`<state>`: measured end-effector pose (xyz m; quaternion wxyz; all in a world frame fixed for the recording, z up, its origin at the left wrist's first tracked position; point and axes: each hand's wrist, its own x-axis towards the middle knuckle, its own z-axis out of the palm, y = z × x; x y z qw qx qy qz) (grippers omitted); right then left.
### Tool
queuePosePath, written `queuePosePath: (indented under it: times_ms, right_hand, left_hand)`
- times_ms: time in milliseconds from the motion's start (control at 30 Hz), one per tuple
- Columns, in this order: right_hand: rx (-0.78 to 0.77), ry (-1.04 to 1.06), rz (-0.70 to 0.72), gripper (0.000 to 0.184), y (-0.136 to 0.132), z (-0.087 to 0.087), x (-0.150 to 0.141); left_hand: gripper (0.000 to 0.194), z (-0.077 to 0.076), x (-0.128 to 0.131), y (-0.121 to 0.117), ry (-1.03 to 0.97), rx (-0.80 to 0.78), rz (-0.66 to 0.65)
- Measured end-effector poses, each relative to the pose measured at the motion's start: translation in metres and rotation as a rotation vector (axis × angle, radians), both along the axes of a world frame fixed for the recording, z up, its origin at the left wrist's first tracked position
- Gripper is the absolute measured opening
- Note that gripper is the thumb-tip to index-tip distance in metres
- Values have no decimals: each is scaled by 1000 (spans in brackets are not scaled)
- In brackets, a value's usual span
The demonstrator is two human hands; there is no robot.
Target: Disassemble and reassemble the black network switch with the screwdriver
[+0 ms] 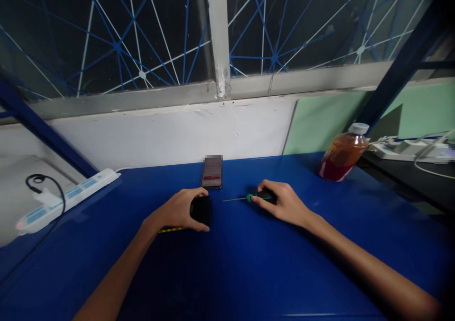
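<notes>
Holding a small black thing [202, 210] on the blue table [234, 273] in the left hand [179, 208], with fingers and thumb spread around its sides. Gripping the screwdriver [249, 197] by its handle in the right hand [286, 203], with the tip pointing at the black thing but not touching. To move either, calls for a firm hold.

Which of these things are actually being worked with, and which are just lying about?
Apparently in use:
Black object, in the left hand; exact kind unclear
Screwdriver, in the right hand

Apparently just lying about:
Smartphone
Bottle of reddish drink
White power strip

Yellow-and-black strip: can't tell.
</notes>
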<state>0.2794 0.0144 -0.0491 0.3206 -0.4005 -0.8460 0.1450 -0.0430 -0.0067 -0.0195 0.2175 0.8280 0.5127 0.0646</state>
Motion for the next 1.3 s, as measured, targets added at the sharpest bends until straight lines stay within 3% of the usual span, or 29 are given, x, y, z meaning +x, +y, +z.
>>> queuePosePath:
  times_ms: [267,633,800,1000,1300]
  right_hand:
    - [20,29,-71,30,5,9,10]
    - [103,59,-215,33,16,24,34]
    - [105,54,-267,34,22,22,45]
    - [109,37,-262,34,22,22,44]
    - [121,13,-216,34,20,21,43]
  left_hand:
    - [83,-1,13,-7,-14,-13,-6]
    - [65,0,69,1,-251,-46,-28]
    - [62,12,45,5,-324,78,22]
    - [63,10,11,5,-164,-11,34]
    - [69,6,7,5,6,54,-43]
